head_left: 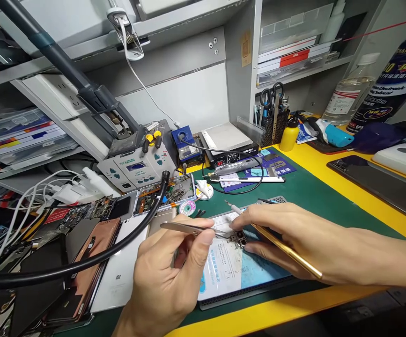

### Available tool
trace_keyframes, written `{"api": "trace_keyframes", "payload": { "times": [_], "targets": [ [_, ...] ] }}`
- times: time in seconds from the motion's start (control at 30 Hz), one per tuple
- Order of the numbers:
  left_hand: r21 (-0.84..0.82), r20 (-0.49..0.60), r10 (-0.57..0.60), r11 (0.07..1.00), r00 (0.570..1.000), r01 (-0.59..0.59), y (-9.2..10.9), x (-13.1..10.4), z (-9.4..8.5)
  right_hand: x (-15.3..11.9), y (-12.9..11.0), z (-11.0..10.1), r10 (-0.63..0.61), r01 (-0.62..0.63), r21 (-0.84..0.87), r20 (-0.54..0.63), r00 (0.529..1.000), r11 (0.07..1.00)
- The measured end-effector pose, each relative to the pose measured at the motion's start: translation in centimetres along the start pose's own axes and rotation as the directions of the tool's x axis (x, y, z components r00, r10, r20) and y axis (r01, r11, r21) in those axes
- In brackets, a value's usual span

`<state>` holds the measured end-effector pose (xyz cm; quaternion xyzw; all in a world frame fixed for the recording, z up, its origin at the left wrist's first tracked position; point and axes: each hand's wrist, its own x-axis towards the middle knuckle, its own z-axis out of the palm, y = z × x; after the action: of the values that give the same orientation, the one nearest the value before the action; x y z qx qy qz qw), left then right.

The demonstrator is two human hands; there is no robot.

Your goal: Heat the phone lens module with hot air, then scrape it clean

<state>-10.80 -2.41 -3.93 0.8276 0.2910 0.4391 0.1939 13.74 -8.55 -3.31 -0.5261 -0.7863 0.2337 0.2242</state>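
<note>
The small part (239,238) is on the pad (220,276), by the tweezers' tips. The left hand (174,271) pinches the tweezers (181,228), pointing right to it. The right hand (304,234), its fingertips nearer, has its grip round the gold pen (290,252).

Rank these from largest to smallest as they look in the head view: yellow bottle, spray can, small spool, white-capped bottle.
1. Spray can
2. White-capped bottle
3. Yellow bottle
4. Small spool

L hand (174,271) + R hand (290,234) = 2; 1 pr tweezers (181,228); 1 gold tool (287,250); 1 yel. btl. (289,135)
</note>
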Motion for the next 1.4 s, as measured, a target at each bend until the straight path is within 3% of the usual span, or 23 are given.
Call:
{"api": "trace_keyframes", "payload": {
  "times": [0.2, 0.43, 0.9, 1.4],
  "targets": [
    [0.048, 0.069, 0.065, 0.996, 0.995, -0.068, 0.01, 0.27, 0.18, -0.18, 0.07, -0.06, -0.032, 0.032, -0.002, -0.011, 0.999, 0.999],
    [0.066, 0.072, 0.103, 0.992, 0.992, -0.108, 0.20, 0.56, 0.54, -0.01, 0.20, 0.07, -0.054, 0.054, -0.011, -0.038, 0.998, 0.998],
    [0.048, 0.086, 0.102, 0.993, 0.991, -0.107, 0.09, 0.40, 0.68, 0.00, -0.04, 0.06, -0.035, 0.035, 0.009, -0.017, 0.999, 0.999],
    [0.053, 0.098, 0.120, 0.991, 0.988, -0.126, -0.03, 0.35, 0.68, -0.08, 0.54, 0.36, -0.101, 0.101, 0.010, -0.060, 0.993, 0.995]
  ]
}}
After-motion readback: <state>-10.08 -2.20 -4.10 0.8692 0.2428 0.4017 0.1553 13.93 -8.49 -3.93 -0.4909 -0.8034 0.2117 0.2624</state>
